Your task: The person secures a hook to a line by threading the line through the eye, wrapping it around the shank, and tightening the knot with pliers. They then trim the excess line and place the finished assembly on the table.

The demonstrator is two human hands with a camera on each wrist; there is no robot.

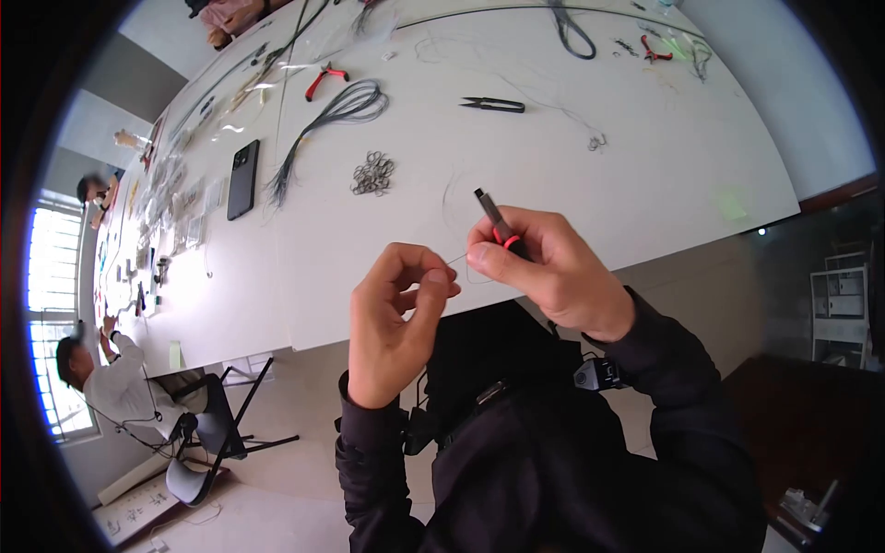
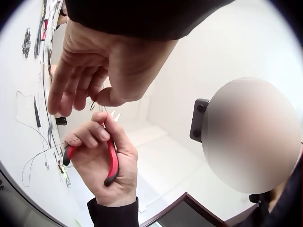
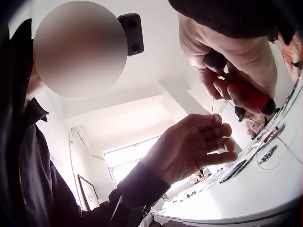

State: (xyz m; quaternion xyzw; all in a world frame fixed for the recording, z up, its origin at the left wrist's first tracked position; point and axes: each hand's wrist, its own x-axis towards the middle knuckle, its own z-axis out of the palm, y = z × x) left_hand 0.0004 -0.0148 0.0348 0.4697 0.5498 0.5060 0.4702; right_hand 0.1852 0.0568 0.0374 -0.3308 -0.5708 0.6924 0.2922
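Note:
My left hand (image 1: 392,318) pinches a tiny dark curved piece (image 2: 92,105), hook-like in shape, between thumb and fingertips. Facing it, my right hand (image 1: 544,267) holds red-and-black pliers (image 2: 112,163) in the palm, their metal nose pointing up past the fingers. The right thumb and forefinger also pinch a thin line (image 1: 457,260), which spans the short gap to the left fingertips. In the left wrist view, a loose length of that line trails away from the right hand. Both hands are close together at the near edge of the white table (image 1: 415,217).
Beyond the hands lie a pile of small dark curved pieces (image 1: 373,173), thread snips (image 1: 493,105), a bundle of grey cords (image 1: 355,103), a phone (image 1: 242,180) and other red pliers (image 1: 325,81). Plastic bags (image 1: 184,198) cover the left side. Another person (image 1: 124,373) sits at left.

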